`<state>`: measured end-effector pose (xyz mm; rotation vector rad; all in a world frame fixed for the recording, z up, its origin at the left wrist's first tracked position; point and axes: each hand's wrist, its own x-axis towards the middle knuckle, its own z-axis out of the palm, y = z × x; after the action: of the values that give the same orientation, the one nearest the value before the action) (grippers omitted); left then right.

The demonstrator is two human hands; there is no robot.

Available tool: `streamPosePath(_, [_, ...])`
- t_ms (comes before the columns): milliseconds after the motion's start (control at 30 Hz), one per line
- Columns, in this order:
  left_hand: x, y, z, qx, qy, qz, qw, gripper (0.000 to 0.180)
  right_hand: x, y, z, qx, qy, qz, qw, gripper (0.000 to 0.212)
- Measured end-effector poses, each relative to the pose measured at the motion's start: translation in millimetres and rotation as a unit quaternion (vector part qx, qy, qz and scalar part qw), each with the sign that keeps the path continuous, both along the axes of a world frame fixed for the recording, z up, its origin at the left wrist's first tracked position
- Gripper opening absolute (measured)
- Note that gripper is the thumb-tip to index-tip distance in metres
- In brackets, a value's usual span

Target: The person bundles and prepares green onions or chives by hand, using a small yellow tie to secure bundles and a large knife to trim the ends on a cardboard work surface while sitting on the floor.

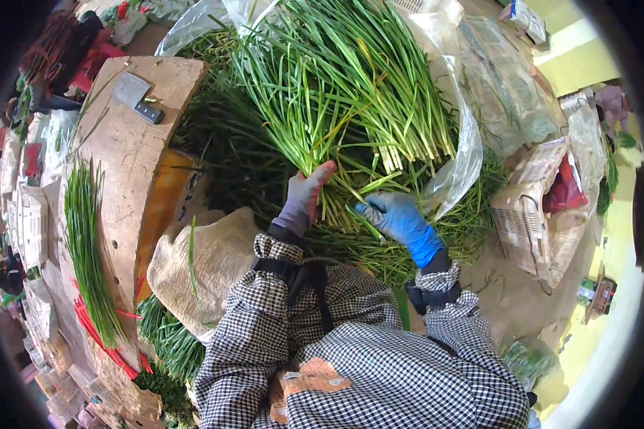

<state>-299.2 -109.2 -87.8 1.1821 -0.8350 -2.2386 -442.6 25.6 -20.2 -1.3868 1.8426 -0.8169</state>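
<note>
My left hand [306, 196], in a greyish glove, is closed around the pale lower stalks of a bunch of garlic chives [283, 118]. The long green leaves fan out away from me. Just right of it, my right hand [406, 223], in a blue glove, pinches a few loose chive blades [355, 193] near the cut ends. Beyond both hands lies a larger heap of garlic chives [386, 86] with its pale ends toward me. Under and around the hands are loose trimmed leaves [365, 254]. Clear plastic sheeting [459, 171] edges the heap on the right.
At left stands a wooden board [132, 143] bearing a cleaver [136, 96] and another chive bundle [86, 250]. Red ties [100, 332] hang beside that bundle. A beige cloth [207, 264] covers something near my left arm. To the right sits a plastic crate [519, 214].
</note>
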Motion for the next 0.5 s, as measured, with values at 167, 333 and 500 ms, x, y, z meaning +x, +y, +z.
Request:
streamPosePath(167, [-1,6,8,-0.013,-0.023,0.012,1.0,0.049,15,17,-10,-0.004,-0.047,-0.002,0.999,0.024])
streamPosePath(333, [-1,11,4,0.006,0.02,0.065,0.998,0.043,19,42,-11,0.041,-0.143,-0.082,0.986,0.021])
streamPosePath(500, [6,9,-12,0.074,0.052,0.047,0.995,0.056,31,44,-7,0.078,-0.215,-0.126,0.965,0.018])
